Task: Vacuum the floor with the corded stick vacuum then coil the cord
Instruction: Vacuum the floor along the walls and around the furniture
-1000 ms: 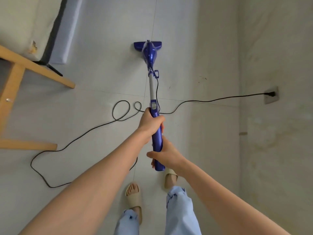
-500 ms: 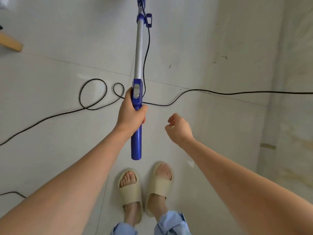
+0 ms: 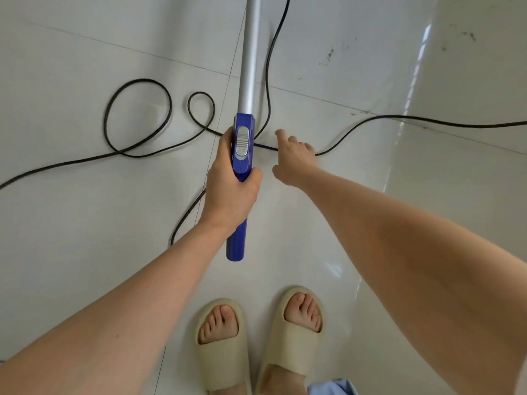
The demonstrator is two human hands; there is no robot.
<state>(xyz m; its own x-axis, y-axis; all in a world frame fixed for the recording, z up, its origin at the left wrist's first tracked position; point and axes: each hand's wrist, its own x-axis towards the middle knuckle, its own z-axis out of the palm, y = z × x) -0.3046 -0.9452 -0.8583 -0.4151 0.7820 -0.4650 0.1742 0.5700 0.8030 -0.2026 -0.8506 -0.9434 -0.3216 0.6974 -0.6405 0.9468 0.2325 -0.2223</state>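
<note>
Floor: pale glossy tiles fill the view; the bed and wooden frame seen a second ago have dropped out of sight as the gaze has tipped down toward the feet, which stand side by side in two beige slippers

Vacuum: upright in front of the person, its silver tube running out of the top of the view, so the head is no longer visible; the blue handle with its grey switch now sits closer to the camera

Cord: black, lying loose on the floor in two loops to the left of the handle, passing behind it and trailing off right; one strand hangs down beside the tube

Left hand: fingers clamped round the handle just below the switch, thumb up alongside it; it alone carries the vacuum

Right hand: a second ago it gripped the lower handle; it has since let go and now reaches forward beside the switch, fingers apart and loosely extended, holding nothing, near the cord where it crosses behind the handle

Reading: the two-handed pushing grip is given up, which suggests that vacuuming is ending; the free hand seems bound for the switch or the cord, and coiling is not yet begun
</note>
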